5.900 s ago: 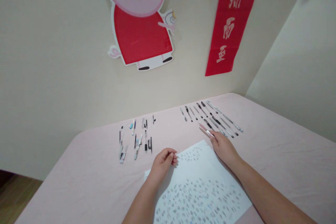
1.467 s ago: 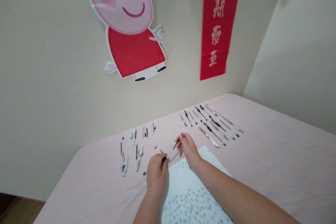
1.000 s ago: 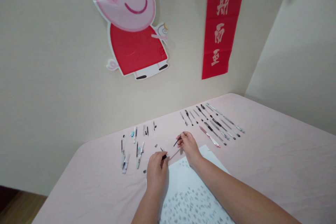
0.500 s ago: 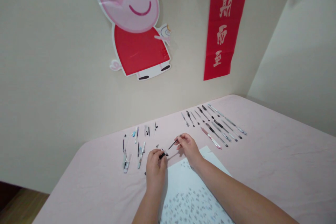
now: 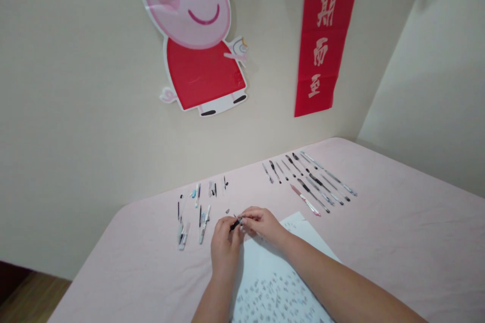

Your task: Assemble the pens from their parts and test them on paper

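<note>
A black pen part (image 5: 235,224) is being held, seemingly for steadiness
Left hand (image 5: 225,238) is grasping it; right hand (image 5: 264,223) is pinching its end.

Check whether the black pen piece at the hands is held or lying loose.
Held: the black pen piece sits in the grip of the left hand, with the right hand close at its end, partly covering it.

Held piece (image 5: 234,224): black
Nearest pen (image 5: 305,200): pink, white
Paper (image 5: 261,265): white, dark marks
Cloth (image 5: 390,232): pink
Banner (image 5: 328,35): red, pale characters
</note>
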Demonstrator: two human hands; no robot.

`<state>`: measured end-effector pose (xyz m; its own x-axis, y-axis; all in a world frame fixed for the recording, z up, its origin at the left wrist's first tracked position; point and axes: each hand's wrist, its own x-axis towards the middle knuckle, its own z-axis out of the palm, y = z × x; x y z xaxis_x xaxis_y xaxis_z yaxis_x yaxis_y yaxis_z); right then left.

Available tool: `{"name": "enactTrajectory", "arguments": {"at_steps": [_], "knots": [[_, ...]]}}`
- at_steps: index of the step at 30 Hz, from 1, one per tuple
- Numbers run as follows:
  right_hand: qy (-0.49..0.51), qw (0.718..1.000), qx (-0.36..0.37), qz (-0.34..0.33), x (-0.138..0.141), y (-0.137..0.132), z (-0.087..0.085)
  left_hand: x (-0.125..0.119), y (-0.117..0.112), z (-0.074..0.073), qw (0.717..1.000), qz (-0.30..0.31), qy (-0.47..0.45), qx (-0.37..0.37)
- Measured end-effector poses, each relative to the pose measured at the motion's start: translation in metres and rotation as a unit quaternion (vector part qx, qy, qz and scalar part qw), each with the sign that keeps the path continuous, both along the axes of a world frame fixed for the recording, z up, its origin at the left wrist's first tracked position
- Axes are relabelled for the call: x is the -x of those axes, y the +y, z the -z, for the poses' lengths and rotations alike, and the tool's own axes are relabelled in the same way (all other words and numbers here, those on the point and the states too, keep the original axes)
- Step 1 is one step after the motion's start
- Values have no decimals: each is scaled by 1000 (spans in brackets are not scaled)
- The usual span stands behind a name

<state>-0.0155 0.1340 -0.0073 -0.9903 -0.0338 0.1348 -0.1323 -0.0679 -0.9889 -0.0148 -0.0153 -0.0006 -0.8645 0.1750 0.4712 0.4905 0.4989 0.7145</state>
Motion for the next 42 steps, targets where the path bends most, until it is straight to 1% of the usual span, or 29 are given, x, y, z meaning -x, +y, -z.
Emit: {"name": "enactTrajectory", "arguments": {"at_steps": [2, 4, 8, 10, 12, 16, 19, 22, 25, 28, 32, 36, 39, 42], "knots": [[-16, 1000, -6, -16, 0, -1, 3, 0, -1, 0, 1000, -7, 1, 4], [-12, 1000, -26, -11, 1, -1, 5, 1, -1, 1, 1000, -16, 5, 6], [53, 992, -106, 48, 3, -2, 11, 2, -3, 3, 999, -47, 16, 8], [86, 980, -161, 79, 5, -3, 13, 3, -4, 4, 998, -64, 18, 6], [98, 967, -210, 101, 8, -4, 16, 4, -4, 4, 997, -78, 17, 6], [65, 948, -283, 133, 18, -9, 17, 4, -5, 5, 996, -89, 22, 14], [34, 935, -319, 148, 26, -16, 16, 4, -6, 6, 996, -88, 28, 15], [32, 932, -330, 150, 36, -23, 12, 5, -6, 7, 996, -86, 29, 13], [53, 936, -316, 147, 45, -27, 10, 6, -6, 8, 996, -84, 27, 8], [77, 937, -316, 129, 52, -28, 10, 5, -5, 7, 996, -83, 26, 1], [94, 923, -362, 91, 56, -29, 9, 4, -4, 5, 997, -77, 20, 0], [107, 907, -399, 85, 54, -31, 7, 4, -4, 6, 997, -73, 14, 6], [113, 909, -390, 93, 52, -32, 5, 4, -5, 7, 997, -71, 19, 6], [123, 920, -357, 103, 52, -31, 6, 5, -5, 7, 997, -74, 25, 9]]}}
